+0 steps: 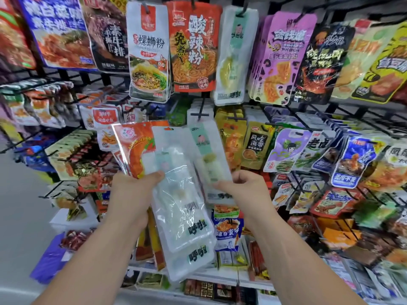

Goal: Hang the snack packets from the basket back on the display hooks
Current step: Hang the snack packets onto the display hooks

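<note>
In the head view, a person stands close to a black wire display rack (312, 186) crowded with hanging snack packets, both bare forearms reaching up from the bottom of the frame. The left hand (134, 194) grips a fanned bundle: its thumb lies curled across the front and the fingers are hidden behind. Foremost in that bundle is a stack of clear plastic snack packets (180, 205) with black lettering near their lower ends, tilted so that their bottoms swing right. Behind them and to the left sits an orange-red foil snack packet (136, 146). The right hand (242, 186) pinches the lower end of a single clear plastic snack packet with a mint-green label strip (207, 150) between thumb and curled fingers, holding it nearly upright, just beside the bundle. Its upper end lies just below the tip of a black wire display hook (199, 114); whether the hole has caught the hook cannot be told. Higher on the rack hangs a matching clear packet with a mint-green strip (233, 56), between a red-orange noodle pouch (193, 47) and a row of purple pouches (282, 58). A yellow-and-green kelp packet (256, 146) hangs just right of the raised packet.
</note>
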`<state>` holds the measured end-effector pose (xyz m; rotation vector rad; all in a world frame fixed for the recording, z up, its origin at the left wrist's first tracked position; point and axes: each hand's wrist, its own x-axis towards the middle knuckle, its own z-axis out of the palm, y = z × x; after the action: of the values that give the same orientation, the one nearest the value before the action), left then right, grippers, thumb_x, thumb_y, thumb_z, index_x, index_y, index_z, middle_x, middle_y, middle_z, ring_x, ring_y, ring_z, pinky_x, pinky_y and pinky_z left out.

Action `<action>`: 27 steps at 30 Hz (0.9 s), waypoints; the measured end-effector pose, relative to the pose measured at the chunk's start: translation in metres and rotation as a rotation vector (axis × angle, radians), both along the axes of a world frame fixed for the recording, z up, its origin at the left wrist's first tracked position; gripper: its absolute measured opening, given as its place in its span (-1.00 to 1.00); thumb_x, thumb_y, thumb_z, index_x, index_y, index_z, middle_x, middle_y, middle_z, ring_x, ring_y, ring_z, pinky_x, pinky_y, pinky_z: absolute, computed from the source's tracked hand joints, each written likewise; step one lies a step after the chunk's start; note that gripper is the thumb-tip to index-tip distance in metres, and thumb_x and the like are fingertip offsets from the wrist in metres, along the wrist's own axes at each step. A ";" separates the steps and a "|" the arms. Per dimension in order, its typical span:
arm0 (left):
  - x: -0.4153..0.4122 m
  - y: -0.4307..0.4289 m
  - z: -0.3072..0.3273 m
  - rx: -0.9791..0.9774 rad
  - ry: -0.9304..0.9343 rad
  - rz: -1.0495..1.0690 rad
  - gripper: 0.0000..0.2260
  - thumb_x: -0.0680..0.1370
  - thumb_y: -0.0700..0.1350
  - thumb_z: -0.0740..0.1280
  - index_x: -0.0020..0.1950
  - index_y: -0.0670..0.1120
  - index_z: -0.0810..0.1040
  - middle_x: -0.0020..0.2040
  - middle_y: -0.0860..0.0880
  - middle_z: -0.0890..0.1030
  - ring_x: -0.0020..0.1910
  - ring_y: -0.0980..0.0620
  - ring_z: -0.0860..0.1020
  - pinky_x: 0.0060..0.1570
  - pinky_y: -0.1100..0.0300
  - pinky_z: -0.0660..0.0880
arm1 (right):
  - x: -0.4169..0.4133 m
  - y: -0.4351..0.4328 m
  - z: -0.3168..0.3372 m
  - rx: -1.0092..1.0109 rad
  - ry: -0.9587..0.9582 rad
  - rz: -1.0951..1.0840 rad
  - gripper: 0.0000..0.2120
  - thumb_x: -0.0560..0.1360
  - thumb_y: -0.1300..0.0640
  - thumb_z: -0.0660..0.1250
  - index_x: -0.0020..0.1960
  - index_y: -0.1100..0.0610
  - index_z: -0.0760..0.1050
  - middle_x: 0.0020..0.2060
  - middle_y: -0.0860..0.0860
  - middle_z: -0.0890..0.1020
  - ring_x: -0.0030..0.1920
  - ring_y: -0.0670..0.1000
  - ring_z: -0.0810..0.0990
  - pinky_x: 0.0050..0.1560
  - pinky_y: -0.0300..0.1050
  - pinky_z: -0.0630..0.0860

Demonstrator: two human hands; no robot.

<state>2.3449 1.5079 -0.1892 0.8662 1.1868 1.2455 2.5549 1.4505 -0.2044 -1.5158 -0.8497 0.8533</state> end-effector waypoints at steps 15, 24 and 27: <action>-0.021 -0.005 0.021 0.060 0.015 0.010 -0.69 0.32 -0.17 0.66 -0.09 -0.24 0.63 -0.10 -0.25 0.69 -0.15 -0.37 0.70 0.05 -0.29 0.61 | -0.017 0.016 0.034 0.019 -0.095 0.105 -0.94 0.61 0.01 0.41 0.01 -0.11 0.67 -0.08 -0.16 0.76 0.00 -0.06 0.72 0.09 0.01 0.66; -0.032 0.000 0.057 0.165 0.025 0.000 -0.86 0.49 -0.40 0.47 -0.10 -0.18 0.69 -0.28 -0.07 0.75 -0.36 -0.04 0.72 -0.39 0.15 0.63 | -0.002 0.029 0.102 0.202 -0.137 0.032 -0.91 0.64 0.03 0.35 0.07 -0.07 0.64 -0.07 -0.07 0.76 -0.05 0.03 0.71 -0.02 0.06 0.65; -0.034 -0.001 0.067 0.181 0.034 -0.014 -0.87 0.49 -0.40 0.47 -0.10 -0.19 0.67 -0.31 -0.09 0.73 -0.43 -0.03 0.69 -0.39 0.12 0.62 | 0.006 0.035 0.130 0.271 -0.209 -0.034 -0.38 0.45 -0.41 0.36 0.01 0.18 0.58 -0.15 0.19 0.68 -0.16 0.13 0.64 -0.07 0.16 0.60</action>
<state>2.3111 1.5070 -0.1222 1.0306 1.1049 1.3465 2.5608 1.4857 -0.0741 -1.3896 -1.0445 0.5355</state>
